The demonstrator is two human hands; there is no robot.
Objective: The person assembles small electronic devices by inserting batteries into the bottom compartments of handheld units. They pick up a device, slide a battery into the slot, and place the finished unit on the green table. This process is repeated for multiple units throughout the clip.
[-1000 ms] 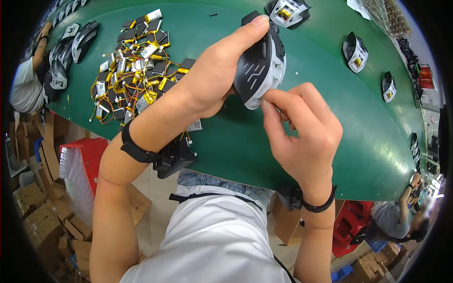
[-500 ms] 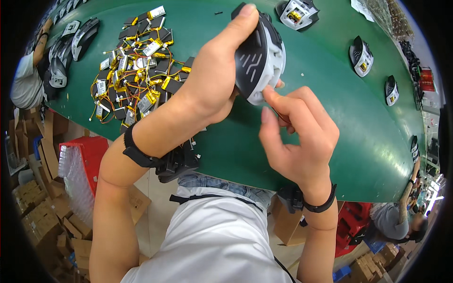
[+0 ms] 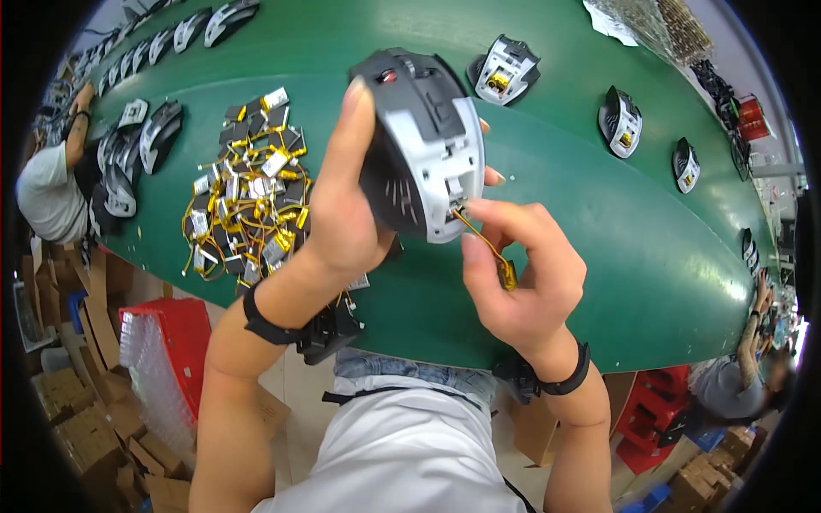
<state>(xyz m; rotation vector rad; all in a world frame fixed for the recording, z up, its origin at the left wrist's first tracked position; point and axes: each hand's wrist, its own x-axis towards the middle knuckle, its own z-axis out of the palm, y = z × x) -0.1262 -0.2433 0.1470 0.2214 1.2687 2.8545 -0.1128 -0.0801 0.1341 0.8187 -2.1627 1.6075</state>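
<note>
Left grip: the mouse shell is held up by the left hand, with the thumb laid along its near edge and the other fingers wrapped behind it.
Right grip: a thin yellow wire is pinched between thumb and finger of the right hand, just below the shell.
Hidden: most of the left fingers are covered by the shell, and only two tips are seen past its far edge. The small yellow part at the wire's lower end is half tucked into the right palm, so its shape is hard to tell.
Where the shell is: it is lifted above the green belt, tilted, with its grey inside turned to the camera. The wire's top end is touching the shell's lower edge.
Around: a heap of small batteries with yellow wires is lying on the belt, just left of the left hand. More mouse shells are spread along the belt beyond.
Edges: another person is seen at the far left, partly cut off. A red crate is set under the belt.
</note>
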